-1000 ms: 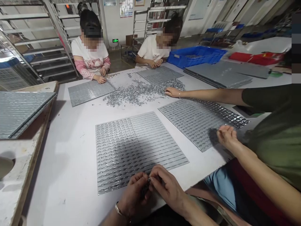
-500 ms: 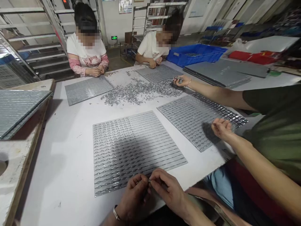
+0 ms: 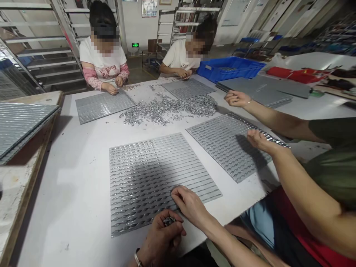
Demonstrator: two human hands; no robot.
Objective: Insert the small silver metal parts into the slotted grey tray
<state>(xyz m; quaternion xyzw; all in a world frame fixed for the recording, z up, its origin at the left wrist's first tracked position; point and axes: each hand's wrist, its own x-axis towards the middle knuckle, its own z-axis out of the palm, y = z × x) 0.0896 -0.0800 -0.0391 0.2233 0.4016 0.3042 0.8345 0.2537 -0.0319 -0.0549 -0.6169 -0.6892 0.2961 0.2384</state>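
My left hand (image 3: 166,233), with a bracelet at its wrist, is curled around several small silver metal pieces (image 3: 169,221) just off the panel's front edge. My right hand (image 3: 190,204) reaches over that edge with its thumb and fingertips pinched together at the panel surface; whatever they pinch is hidden. Beneath it lies the grey ridged panel (image 3: 191,163) on the white table. Its left part carries rows of shiny spindle-shaped pieces, while the right part shows narrow plain ridges. A heap of loose silver pieces (image 3: 167,107) lies beyond the panel.
On my right a co-worker's two hands (image 3: 258,140) hover around another panel (image 3: 217,137). Two people opposite work at panels (image 3: 100,107). A blue crate (image 3: 211,70) and stacked grey sheets (image 3: 256,89) stand at the back right. More panels (image 3: 25,122) are stacked at left.
My hands have come apart: the right has moved up onto the panel, while the left has turned so the pieces in it show. The co-worker's far hand has left the heap.
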